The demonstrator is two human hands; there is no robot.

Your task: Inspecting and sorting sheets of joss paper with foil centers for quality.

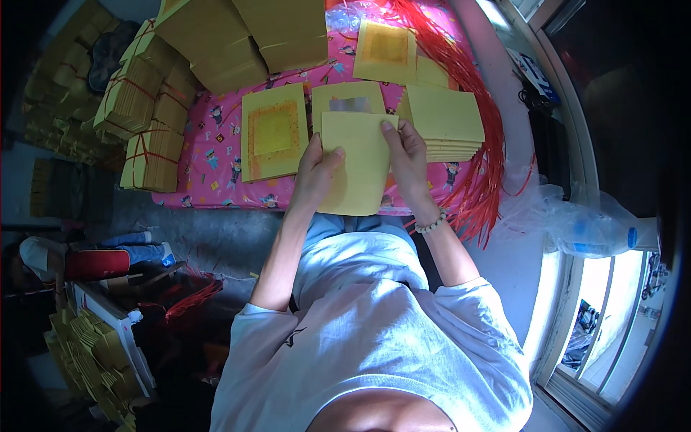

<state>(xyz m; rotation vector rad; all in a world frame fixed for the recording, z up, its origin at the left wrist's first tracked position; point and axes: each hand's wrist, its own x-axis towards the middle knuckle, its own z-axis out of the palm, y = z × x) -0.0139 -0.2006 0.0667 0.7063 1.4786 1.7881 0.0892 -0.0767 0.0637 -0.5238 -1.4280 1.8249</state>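
Grip of the left hand [317,169] pinches the yellow paper [360,162] by its left edge, thumb on top; the right hand [410,155] pinches its far right corner. That paper is held over the near edge of the bench [198,147], between orange-marked paper [277,129] and a plain stack [450,119]. Straightening seems the step in hand; the next move likely calls for aligned edges and light pressure.
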